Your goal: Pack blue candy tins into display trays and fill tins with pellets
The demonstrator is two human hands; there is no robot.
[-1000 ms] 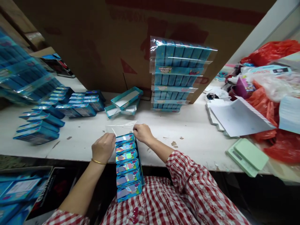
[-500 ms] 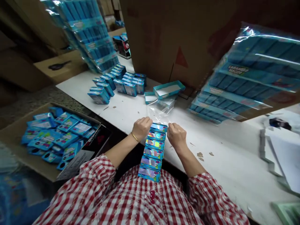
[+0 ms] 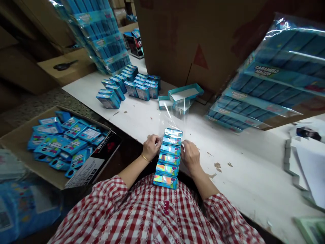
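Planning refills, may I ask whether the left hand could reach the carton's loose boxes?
Probably yes: the carton sits open on that side, nothing covers the loose boxes, though the left hand seems busy with the clear bag.

Dim overall, with white glare streaking the clear plastic point(image 3: 186, 117).

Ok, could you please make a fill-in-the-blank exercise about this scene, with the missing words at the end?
1. Between the left hand and the right hand is a row of ____ small blue boxes, with clear film past its far end.
2. The thin bracelet is on the ____ wrist.
3. The triangle on the large cardboard box is ____.
4. The open trays lie on a ____ tabletop.

Missing words: six; left; red; white.
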